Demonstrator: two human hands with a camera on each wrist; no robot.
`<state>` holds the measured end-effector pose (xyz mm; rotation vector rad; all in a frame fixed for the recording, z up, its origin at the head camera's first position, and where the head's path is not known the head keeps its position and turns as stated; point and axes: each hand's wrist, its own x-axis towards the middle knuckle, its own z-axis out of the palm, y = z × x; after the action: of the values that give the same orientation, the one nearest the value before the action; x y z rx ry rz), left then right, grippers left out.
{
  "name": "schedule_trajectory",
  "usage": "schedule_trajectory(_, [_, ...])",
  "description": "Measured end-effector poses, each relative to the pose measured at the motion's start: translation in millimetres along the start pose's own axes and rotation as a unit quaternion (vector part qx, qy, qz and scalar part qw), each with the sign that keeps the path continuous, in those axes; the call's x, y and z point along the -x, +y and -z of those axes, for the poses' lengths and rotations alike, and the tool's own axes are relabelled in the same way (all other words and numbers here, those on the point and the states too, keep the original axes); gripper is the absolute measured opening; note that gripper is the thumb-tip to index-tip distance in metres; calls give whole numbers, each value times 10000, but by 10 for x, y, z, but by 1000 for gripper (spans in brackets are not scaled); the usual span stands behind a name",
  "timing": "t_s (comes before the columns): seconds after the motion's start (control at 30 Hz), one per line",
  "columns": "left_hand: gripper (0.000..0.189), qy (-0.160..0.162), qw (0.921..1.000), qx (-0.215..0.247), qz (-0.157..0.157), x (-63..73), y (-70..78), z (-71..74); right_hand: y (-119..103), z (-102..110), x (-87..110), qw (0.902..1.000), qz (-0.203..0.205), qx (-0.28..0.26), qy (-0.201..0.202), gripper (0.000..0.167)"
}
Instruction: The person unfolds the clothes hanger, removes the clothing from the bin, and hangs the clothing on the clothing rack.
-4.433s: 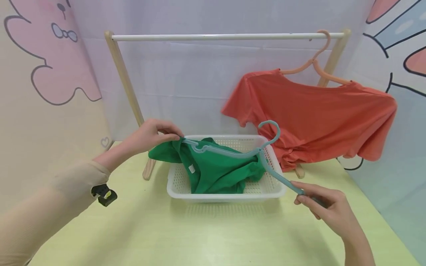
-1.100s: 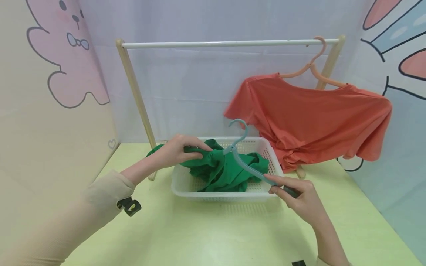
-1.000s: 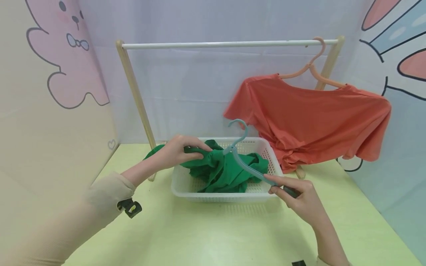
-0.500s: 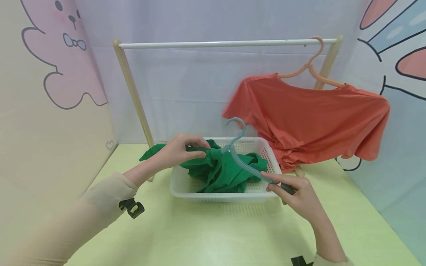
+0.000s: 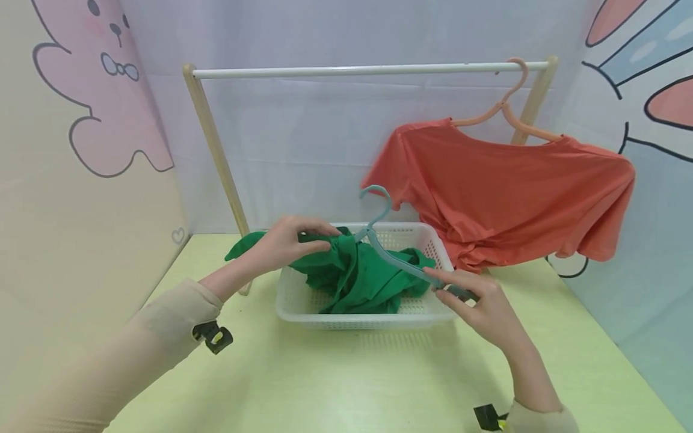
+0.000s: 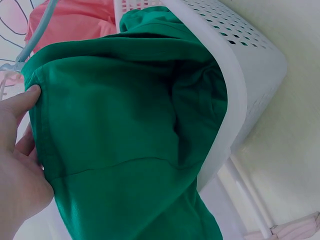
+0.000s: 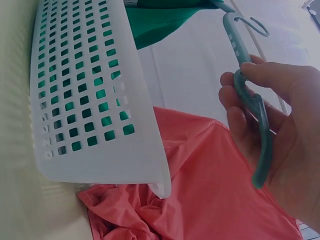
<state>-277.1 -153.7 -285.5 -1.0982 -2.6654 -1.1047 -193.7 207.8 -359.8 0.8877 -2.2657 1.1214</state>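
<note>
A green T-shirt (image 5: 373,279) lies bunched in a white basket, its left part lifted over the rim. My left hand (image 5: 287,243) pinches the raised cloth; in the left wrist view, its thumb presses the fabric (image 6: 115,110) near the edge. A light-blue hanger (image 5: 397,260) has one arm inside the shirt, covered by cloth, while its hook stands up above the basket. My right hand (image 5: 484,304) grips the other, bare arm. The right wrist view shows thumb and fingers around that hanger arm (image 7: 239,82), with its notched end (image 7: 262,165) near the palm.
The perforated basket (image 5: 357,319) stands on a pale yellow-green table (image 5: 346,379). Behind it rises a rack with a white rail (image 5: 335,73) and wooden legs. A coral T-shirt (image 5: 503,186) hangs at right on an orange hanger (image 5: 502,103), close to the basket.
Since the oldest frame, the hanger's left arm has slid under the green cloth. Both hands have shifted, the left rightward, the right leftward. Lately the hanger has moved slightly up and left.
</note>
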Motion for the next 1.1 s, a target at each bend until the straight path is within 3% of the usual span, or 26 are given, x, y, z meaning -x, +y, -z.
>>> schedule_trajectory(0.2, [27,143,9998,-101,110,-1,-89,52,-55,-1,-116,9924,131,1134,460,52])
schedule_trajectory(0.37, [28,320,9989,-181,280,-9,-153,121,-112,-100,-281,9906,641,1124,437,51])
schedule_trajectory(0.6, [28,510,9980,-286,240,-46,-206,204,-156,-343,-471,9901,1224,562,-388,37])
schedule_trajectory(0.83, [28,627,9970,-333,313,-75,-255,274,-137,-469,-631,9870,1136,-136,-1124,31])
schedule_trajectory(0.93, [28,676,9967,-314,318,-112,-283,314,-85,-527,-735,9789,1165,-475,-1609,30])
schedule_trajectory(1.1, [28,701,9967,-263,318,-193,-342,388,18,-675,-898,9556,1114,-832,-2599,31])
